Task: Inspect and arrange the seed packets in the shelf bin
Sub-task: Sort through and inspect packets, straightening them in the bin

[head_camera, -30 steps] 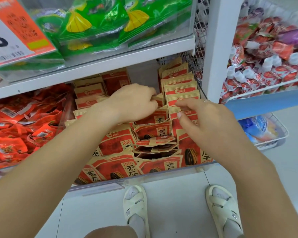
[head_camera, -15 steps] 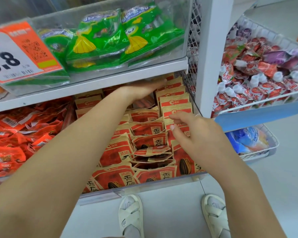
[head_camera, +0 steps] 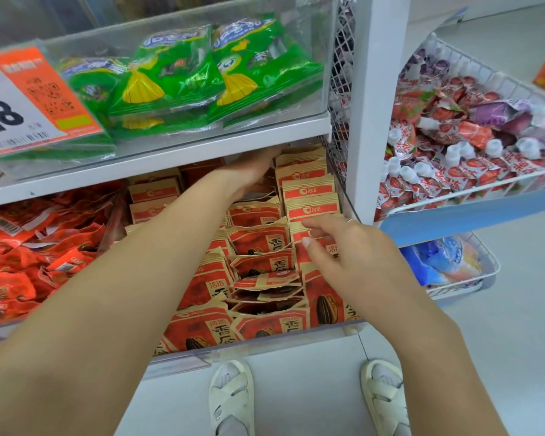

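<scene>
The right hand's (head_camera: 353, 259) fingers (head_camera: 315, 223) curl loosely, tips touching the top edges of the packets (head_camera: 261, 237) in the right row of the bin (head_camera: 199, 357); whether they pinch one cannot be told. The packets stand in rows running front to back, top edges up, some in the middle lying flat. The left hand (head_camera: 249, 171) reaches palm-down to the bin's back under the shelf (head_camera: 170, 152), fingers hidden, so their hold cannot be told. Green bags (head_camera: 177, 77) sit above the bin.
</scene>
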`<state>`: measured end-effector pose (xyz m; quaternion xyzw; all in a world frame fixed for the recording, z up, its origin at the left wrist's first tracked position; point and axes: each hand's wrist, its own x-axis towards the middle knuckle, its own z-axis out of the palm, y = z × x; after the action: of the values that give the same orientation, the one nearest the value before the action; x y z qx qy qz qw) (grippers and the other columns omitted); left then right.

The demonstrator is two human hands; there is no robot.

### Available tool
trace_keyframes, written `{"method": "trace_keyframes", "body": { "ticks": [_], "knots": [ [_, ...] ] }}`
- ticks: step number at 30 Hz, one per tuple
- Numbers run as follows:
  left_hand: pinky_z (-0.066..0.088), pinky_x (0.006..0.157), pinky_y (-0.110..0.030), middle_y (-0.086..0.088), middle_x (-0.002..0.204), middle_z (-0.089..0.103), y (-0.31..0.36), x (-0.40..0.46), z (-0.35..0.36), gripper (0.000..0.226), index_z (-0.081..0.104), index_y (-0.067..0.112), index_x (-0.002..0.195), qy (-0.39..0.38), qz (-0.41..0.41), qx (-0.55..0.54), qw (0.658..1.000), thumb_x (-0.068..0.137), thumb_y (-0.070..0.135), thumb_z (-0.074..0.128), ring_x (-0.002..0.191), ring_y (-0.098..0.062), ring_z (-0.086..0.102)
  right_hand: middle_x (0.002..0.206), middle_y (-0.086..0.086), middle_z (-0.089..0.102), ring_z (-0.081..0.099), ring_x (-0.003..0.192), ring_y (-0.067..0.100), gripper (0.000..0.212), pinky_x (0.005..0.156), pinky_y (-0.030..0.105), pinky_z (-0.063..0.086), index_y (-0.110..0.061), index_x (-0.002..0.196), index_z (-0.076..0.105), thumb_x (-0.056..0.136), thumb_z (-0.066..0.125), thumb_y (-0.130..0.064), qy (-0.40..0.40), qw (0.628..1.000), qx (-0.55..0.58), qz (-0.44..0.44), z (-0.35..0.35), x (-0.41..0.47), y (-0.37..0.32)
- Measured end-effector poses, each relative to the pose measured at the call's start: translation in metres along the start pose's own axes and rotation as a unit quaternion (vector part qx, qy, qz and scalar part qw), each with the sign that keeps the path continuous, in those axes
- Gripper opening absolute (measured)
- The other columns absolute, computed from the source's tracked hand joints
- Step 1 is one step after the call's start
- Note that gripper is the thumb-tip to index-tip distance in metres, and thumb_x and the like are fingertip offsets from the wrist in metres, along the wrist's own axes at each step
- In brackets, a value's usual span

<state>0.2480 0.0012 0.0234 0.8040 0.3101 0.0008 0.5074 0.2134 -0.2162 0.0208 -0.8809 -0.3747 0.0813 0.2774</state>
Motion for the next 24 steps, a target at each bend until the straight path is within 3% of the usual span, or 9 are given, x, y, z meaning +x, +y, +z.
{"method": "trace_keyframes", "body": {
  "ticks": [5, 9, 11, 13, 15, 17, 19, 21, 24],
  "knots": [
    [0.033, 0.114, -0.047, -0.004, 0.147, 0.048, 0.006, -0.016, -0.001, 0.065, 0.041, 0.026, 0.145, -0.027, -0.030, 0.098, 0.994, 0.098, 0.065, 0.020, 0.132, -0.027, 0.047, 0.115, -0.004, 0.069, 0.063, 0.106, 0.014, 0.036, 0.084, 0.034, 0.053, -0.032, 0.134, 0.054, 0.100, 0.045, -0.040, -0.002, 1.000, 0.005, 0.002, 0.000, 0.001, -0.001],
    [0.018, 0.118, -0.037, 0.002, 0.159, 0.027, 0.014, -0.035, -0.014, 0.069, 0.026, 0.029, 0.153, -0.076, -0.008, 0.217, 0.973, 0.097, 0.067, 0.016, 0.146, -0.022, 0.028, 0.114, -0.004, 0.069, 0.063, 0.106, 0.013, 0.036, 0.085, 0.036, 0.053, -0.032, 0.133, 0.055, 0.099, 0.046, -0.040, -0.002, 1.000, 0.012, 0.001, -0.001, 0.001, 0.000],
    [0.023, 0.116, -0.036, 0.004, 0.152, 0.041, 0.017, -0.046, -0.027, 0.064, 0.043, 0.027, 0.145, -0.126, -0.034, 0.305, 0.943, 0.098, 0.064, 0.023, 0.138, -0.020, 0.040, 0.114, -0.004, 0.069, 0.063, 0.106, 0.012, 0.036, 0.085, 0.034, 0.052, -0.033, 0.133, 0.055, 0.099, 0.046, -0.041, -0.002, 1.000, 0.011, 0.001, -0.001, 0.001, 0.000],
    [0.038, 0.104, -0.031, 0.005, 0.130, 0.062, 0.014, -0.055, -0.036, 0.051, 0.063, 0.027, 0.124, -0.159, -0.039, 0.357, 0.920, 0.099, 0.059, 0.032, 0.116, -0.016, 0.059, 0.114, -0.004, 0.069, 0.063, 0.106, 0.012, 0.037, 0.084, 0.033, 0.052, -0.033, 0.134, 0.054, 0.099, 0.045, -0.041, -0.004, 1.000, 0.007, 0.001, -0.001, 0.001, 0.000],
    [0.041, 0.089, -0.027, 0.006, 0.116, 0.064, 0.009, -0.060, -0.037, 0.036, 0.065, 0.021, 0.107, -0.154, -0.014, 0.365, 0.918, 0.101, 0.046, 0.039, 0.101, -0.012, 0.060, 0.114, -0.004, 0.069, 0.063, 0.106, 0.012, 0.037, 0.085, 0.034, 0.053, -0.033, 0.134, 0.054, 0.099, 0.045, -0.040, -0.006, 1.000, 0.008, 0.002, -0.002, 0.000, -0.001],
    [0.038, 0.091, -0.027, 0.001, 0.125, 0.055, 0.002, -0.066, -0.031, 0.027, 0.056, 0.022, 0.119, -0.143, -0.004, 0.364, 0.920, 0.101, 0.036, 0.042, 0.114, -0.016, 0.051, 0.114, -0.004, 0.069, 0.063, 0.106, 0.013, 0.037, 0.085, 0.034, 0.053, -0.032, 0.134, 0.054, 0.099, 0.045, -0.041, -0.006, 1.000, 0.010, 0.003, -0.002, 0.000, -0.001],
    [0.032, 0.106, -0.029, -0.004, 0.150, 0.042, -0.001, -0.074, -0.025, 0.046, 0.042, 0.017, 0.144, -0.140, 0.009, 0.394, 0.908, 0.101, 0.033, 0.042, 0.135, -0.020, 0.040, 0.114, -0.004, 0.069, 0.063, 0.106, 0.013, 0.037, 0.086, 0.034, 0.053, -0.032, 0.134, 0.054, 0.099, 0.045, -0.040, -0.006, 1.000, 0.012, 0.003, -0.001, 0.001, -0.002],
    [0.035, 0.111, -0.031, -0.005, 0.151, 0.044, -0.002, -0.081, -0.021, 0.051, 0.037, 0.019, 0.149, -0.138, 0.037, 0.405, 0.903, 0.099, 0.029, 0.044, 0.135, -0.022, 0.043, 0.115, -0.005, 0.069, 0.063, 0.106, 0.012, 0.037, 0.087, 0.034, 0.053, -0.032, 0.134, 0.054, 0.099, 0.046, -0.040, -0.006, 1.000, 0.014, 0.003, -0.001, 0.002, -0.002],
    [0.043, 0.106, -0.038, -0.009, 0.142, 0.054, -0.006, -0.088, -0.013, 0.050, 0.040, 0.022, 0.147, -0.139, 0.065, 0.427, 0.891, 0.097, 0.021, 0.043, 0.125, -0.025, 0.052, 0.115, -0.005, 0.069, 0.063, 0.107, 0.013, 0.037, 0.089, 0.036, 0.052, -0.031, 0.134, 0.055, 0.099, 0.046, -0.040, -0.007, 1.000, 0.015, 0.004, -0.001, 0.003, -0.002]
  ]
}}
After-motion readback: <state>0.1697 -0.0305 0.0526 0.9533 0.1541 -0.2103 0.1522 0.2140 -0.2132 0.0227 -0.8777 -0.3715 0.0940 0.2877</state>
